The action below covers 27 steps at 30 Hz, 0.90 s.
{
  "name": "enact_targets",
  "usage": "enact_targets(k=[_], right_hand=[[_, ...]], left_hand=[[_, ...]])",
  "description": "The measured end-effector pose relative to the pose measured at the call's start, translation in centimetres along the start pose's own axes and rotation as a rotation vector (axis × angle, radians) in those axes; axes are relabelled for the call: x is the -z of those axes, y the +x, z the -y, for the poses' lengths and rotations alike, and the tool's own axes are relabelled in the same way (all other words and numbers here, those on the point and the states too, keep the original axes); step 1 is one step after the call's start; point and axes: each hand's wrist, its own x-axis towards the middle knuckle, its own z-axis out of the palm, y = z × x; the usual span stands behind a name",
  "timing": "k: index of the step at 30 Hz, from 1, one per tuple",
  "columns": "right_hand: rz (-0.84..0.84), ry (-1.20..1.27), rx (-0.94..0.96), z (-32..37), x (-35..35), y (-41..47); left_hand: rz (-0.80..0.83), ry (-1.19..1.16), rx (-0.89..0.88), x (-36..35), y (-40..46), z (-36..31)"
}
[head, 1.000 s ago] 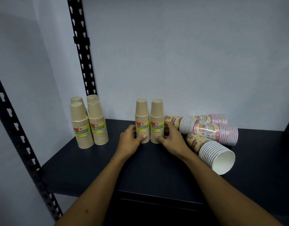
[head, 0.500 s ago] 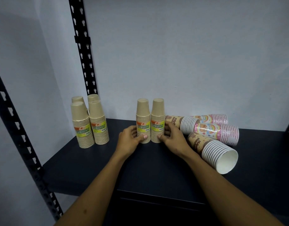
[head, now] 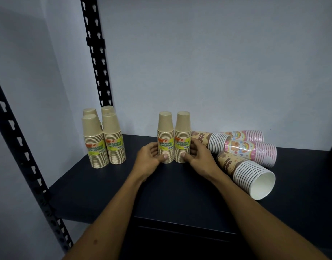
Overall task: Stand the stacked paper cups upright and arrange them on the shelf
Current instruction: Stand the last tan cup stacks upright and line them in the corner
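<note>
Two kraft cup stacks stand upright mid-shelf, side by side and touching: left stack [head: 165, 137] held by the left hand [head: 150, 160], right stack [head: 182, 136] held by the right hand [head: 200, 159]. Each hand is curled around the base of its stack, thumb in front, fingers wrapped behind. Both stacks rest on the black shelf [head: 180, 184] (no lift visible).

Four more kraft stacks [head: 105, 141] are upright in a tight cluster at the left, near the back upright [head: 96, 53], well apart from the held pair.

Step in hand, as I read it: squaring up or sliding the held pair, probably toward that cluster.

Not yet stood up: four printed stacks lying on their sides at the right, two brown-patterned ( [head: 211, 140], [head: 245, 173]) and two pink ( [head: 244, 135], [head: 255, 152]). The far brown one lies just beside the right hand's fingers.

Next move calls for releasing the pair without tipping it, then gripping a lying stack firmly enough that the cups don't slide apart while it's rotated rim-down.
</note>
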Motion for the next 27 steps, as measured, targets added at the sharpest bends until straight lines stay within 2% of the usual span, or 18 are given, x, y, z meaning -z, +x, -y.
enact_targets(k=[13, 27], right_hand=[[0.080, -0.026, 0.047, 1.2, -1.4, -0.8], [0.257, 0.027, 0.078, 4.8, -7.6, -1.9]], left_hand=[[-0.110, 0.014, 0.001, 1.5, -3.2, -0.5], [-0.224, 0.014, 0.055, 8.8, -8.7, -0.4]])
